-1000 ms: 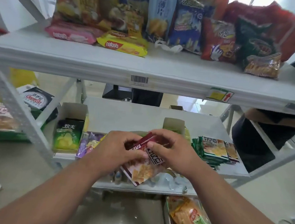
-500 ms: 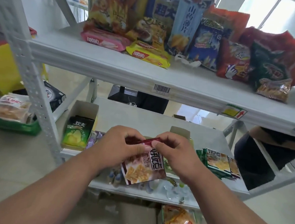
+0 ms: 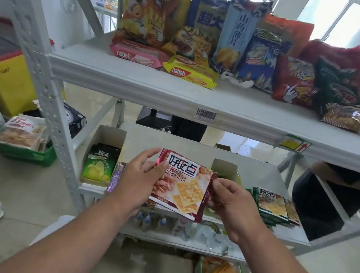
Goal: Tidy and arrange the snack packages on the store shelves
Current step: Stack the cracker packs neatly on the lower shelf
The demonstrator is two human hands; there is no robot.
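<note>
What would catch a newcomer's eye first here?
The dark red cracker packet held face-up between the left hand and right hand, in front of the middle shelf. Above it, tall bright snack bags crowd the upper shelf.

cracker pack btwn both hands, above mid shelf, stacked packs right

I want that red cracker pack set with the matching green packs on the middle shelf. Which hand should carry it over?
The right hand, probably: it pinches the red cracker pack on the edge nearest the green packs; the left hand holds the far edge.
</note>
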